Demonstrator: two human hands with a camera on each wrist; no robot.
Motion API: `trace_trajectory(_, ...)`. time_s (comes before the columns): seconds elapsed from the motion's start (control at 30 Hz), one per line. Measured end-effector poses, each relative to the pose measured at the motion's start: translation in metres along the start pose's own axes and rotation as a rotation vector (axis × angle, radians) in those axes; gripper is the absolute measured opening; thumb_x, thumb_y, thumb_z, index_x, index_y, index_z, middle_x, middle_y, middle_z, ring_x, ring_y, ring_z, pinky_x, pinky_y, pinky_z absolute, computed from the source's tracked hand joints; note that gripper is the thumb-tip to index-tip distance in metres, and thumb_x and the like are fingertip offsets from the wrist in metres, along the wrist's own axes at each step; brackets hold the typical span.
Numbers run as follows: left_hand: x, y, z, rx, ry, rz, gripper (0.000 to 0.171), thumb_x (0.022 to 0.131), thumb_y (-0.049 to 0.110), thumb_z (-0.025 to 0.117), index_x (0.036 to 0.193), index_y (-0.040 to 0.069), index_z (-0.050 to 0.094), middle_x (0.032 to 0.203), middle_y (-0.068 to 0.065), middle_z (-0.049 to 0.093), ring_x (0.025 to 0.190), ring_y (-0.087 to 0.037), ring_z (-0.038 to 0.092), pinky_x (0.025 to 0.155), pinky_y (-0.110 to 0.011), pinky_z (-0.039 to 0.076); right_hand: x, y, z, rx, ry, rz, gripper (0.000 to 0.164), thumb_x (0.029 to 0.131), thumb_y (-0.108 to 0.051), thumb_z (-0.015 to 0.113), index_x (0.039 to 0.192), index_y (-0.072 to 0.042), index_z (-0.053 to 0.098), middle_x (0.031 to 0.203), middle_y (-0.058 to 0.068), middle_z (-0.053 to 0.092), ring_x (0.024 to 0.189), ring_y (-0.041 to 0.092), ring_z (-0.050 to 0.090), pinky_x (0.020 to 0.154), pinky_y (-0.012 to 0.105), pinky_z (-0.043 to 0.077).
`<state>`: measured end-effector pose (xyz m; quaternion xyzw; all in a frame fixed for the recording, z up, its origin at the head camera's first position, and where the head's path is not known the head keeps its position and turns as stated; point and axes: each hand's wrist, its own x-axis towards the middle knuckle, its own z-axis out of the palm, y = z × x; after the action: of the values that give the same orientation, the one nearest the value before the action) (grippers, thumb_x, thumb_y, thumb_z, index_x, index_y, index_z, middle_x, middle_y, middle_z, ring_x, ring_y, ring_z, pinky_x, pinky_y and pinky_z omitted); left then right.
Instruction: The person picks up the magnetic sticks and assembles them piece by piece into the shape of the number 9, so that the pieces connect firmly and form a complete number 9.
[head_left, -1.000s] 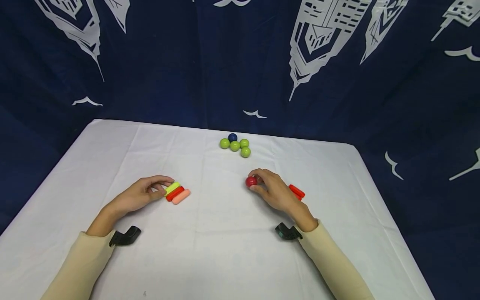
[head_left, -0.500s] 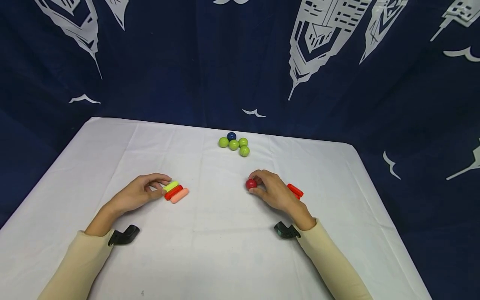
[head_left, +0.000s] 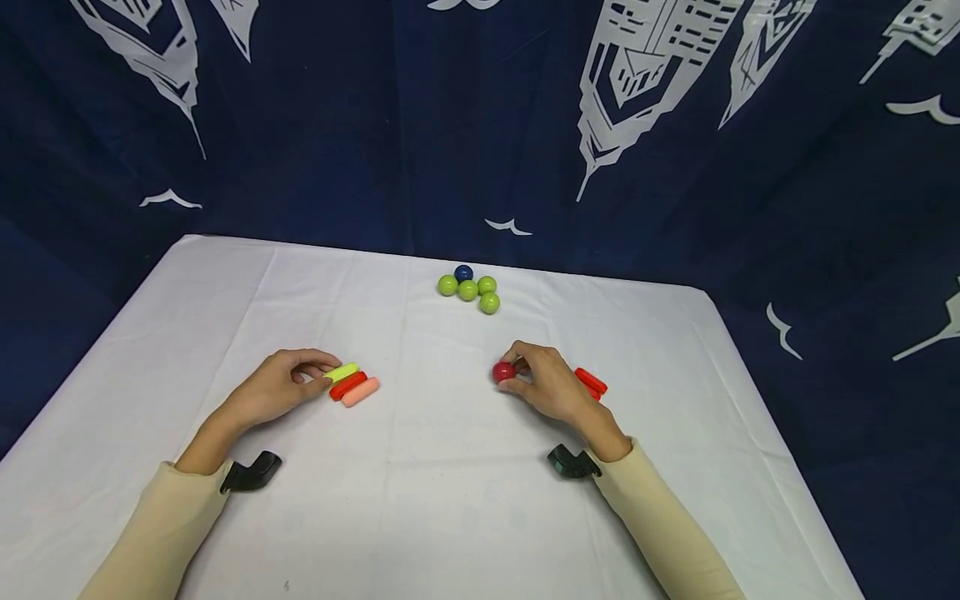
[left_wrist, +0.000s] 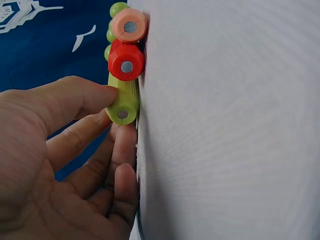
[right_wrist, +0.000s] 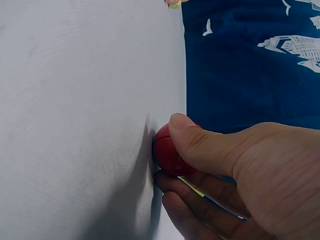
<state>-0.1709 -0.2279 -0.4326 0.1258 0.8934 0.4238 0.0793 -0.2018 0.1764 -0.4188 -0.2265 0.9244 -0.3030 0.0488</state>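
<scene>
My left hand pinches a yellow-green magnetic rod between thumb and fingers. Beside that rod lie a red rod and a salmon-pink rod, side by side. Round metal discs show in the rod ends in the left wrist view, as on the yellow-green rod. On the right, my right hand holds a glossy red ball between thumb and fingers, at the white cloth. A thin seam crosses the ball in the right wrist view.
Red rods lie just right of my right hand, partly hidden by it. Several green balls and a dark blue ball sit grouped near the far edge of the white-covered table. A dark blue printed curtain hangs behind.
The red ball has shifted slightly toward me in my right hand's hold. The yellow-green rod has turned slightly, its far end now angled a little away from the red rod's line.
</scene>
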Motion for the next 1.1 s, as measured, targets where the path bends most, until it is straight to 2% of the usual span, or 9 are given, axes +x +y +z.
trace_trajectory(0.37, 0.001, 0.002, 0.001, 0.015, 0.046, 0.026, 0.026, 0.090, 0.001, 0.069, 0.116, -0.002, 0.070, 0.101, -0.011, 0.071, 0.091, -0.019, 0.062, 0.075, -0.020, 0.049, 0.000, 0.003, 0.002, 0.010, 0.009, -0.020, 0.025, 0.083, -0.012, 0.082, 0.102, -0.010, 0.067, 0.102, 0.005, 0.071, 0.094, 0.020, 0.068, 0.088, 0.039, 0.056)
trace_trajectory(0.6, -0.002, 0.007, -0.005, 0.019, 0.086, 0.025, 0.029, 0.090, 0.000, 0.069, 0.119, -0.001, 0.068, 0.107, -0.017, 0.071, 0.093, -0.023, 0.065, 0.075, -0.017, 0.051, 0.000, 0.004, 0.002, 0.013, 0.012, -0.023, 0.025, 0.082, -0.012, 0.083, 0.101, -0.010, 0.067, 0.103, 0.006, 0.071, 0.094, 0.020, 0.068, 0.087, 0.039, 0.056)
trace_trajectory(0.73, -0.004, 0.009, -0.006, -0.021, 0.092, 0.051, 0.030, 0.090, 0.001, 0.070, 0.120, -0.001, 0.068, 0.115, -0.020, 0.070, 0.099, -0.027, 0.068, 0.078, -0.015, 0.052, 0.001, 0.003, 0.003, 0.014, 0.014, -0.029, 0.025, 0.082, -0.013, 0.083, 0.101, -0.010, 0.067, 0.103, 0.006, 0.071, 0.094, 0.020, 0.068, 0.087, 0.039, 0.056)
trace_trajectory(0.97, -0.002, 0.017, -0.004, -0.011, 0.108, 0.113, 0.027, 0.091, 0.002, 0.070, 0.118, 0.007, 0.072, 0.116, -0.010, 0.069, 0.098, -0.018, 0.064, 0.087, -0.012, 0.048, 0.002, 0.003, 0.003, 0.015, 0.014, -0.037, 0.025, 0.083, -0.013, 0.083, 0.101, -0.010, 0.067, 0.103, 0.006, 0.071, 0.094, 0.020, 0.068, 0.087, 0.039, 0.056)
trace_trajectory(1.1, -0.002, 0.025, -0.003, -0.044, 0.076, 0.116, 0.025, 0.093, 0.006, 0.070, 0.117, 0.010, 0.073, 0.117, -0.008, 0.070, 0.103, -0.018, 0.065, 0.089, -0.013, 0.048, 0.001, 0.004, 0.001, 0.013, 0.012, -0.036, 0.025, 0.083, -0.012, 0.083, 0.101, -0.010, 0.067, 0.103, 0.006, 0.071, 0.094, 0.020, 0.068, 0.087, 0.039, 0.056)
